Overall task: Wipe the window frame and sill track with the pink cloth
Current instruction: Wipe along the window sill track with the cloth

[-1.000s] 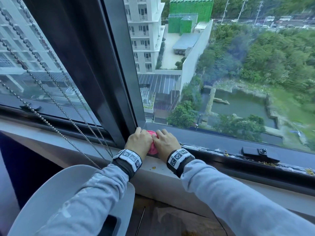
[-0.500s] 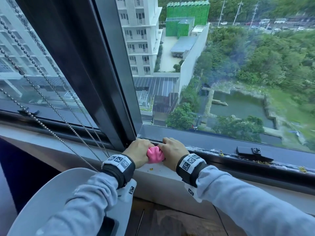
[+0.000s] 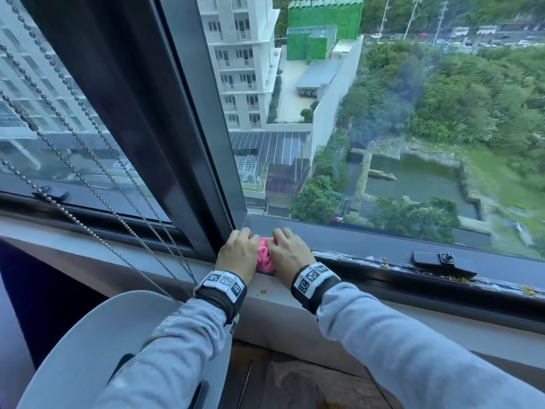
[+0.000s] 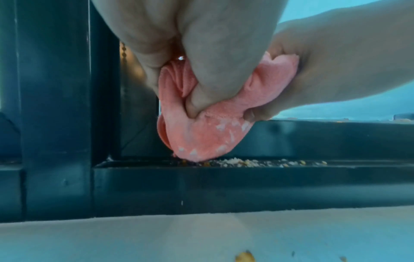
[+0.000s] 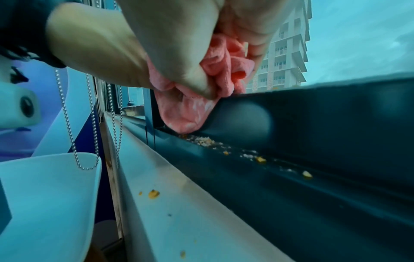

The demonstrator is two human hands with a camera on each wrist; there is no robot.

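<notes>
Both arms reach forward, grey sleeves, tag bands on both wrists. Left hand (image 3: 238, 252) and right hand (image 3: 290, 252) sit knuckles-up, side by side, just right of the foot of the dark window post (image 3: 165, 119). Fingers of both curl down and in, pinching the bunched pink cloth (image 3: 264, 258) between them. Left thumb (image 4: 201, 85) digs into the cloth; right thumb (image 5: 190, 78) does likewise.
</notes>
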